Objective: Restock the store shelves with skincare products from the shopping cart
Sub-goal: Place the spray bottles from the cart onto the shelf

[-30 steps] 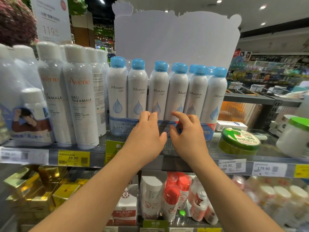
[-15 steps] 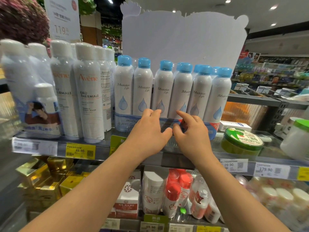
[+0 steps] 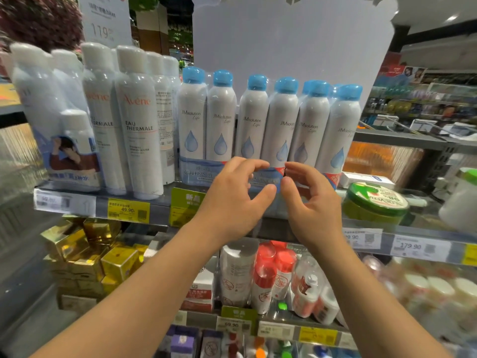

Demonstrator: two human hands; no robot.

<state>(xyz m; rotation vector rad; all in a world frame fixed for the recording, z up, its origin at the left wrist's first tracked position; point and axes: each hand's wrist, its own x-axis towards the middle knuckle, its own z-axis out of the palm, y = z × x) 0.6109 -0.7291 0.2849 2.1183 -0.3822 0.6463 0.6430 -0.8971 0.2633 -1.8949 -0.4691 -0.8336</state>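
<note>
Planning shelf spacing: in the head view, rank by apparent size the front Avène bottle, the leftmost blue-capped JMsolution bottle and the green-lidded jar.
1. Avène bottle, tallest.
2. JMsolution bottle, somewhat shorter.
3. Green-lidded jar, clearly smallest.

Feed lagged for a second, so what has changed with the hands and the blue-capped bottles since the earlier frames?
Both hands have come off the middle JMsolution pack: the left hand and right hand now hover curled just in front of it, holding nothing. The blue-capped packs and the Avène bottles stand as before.
</note>
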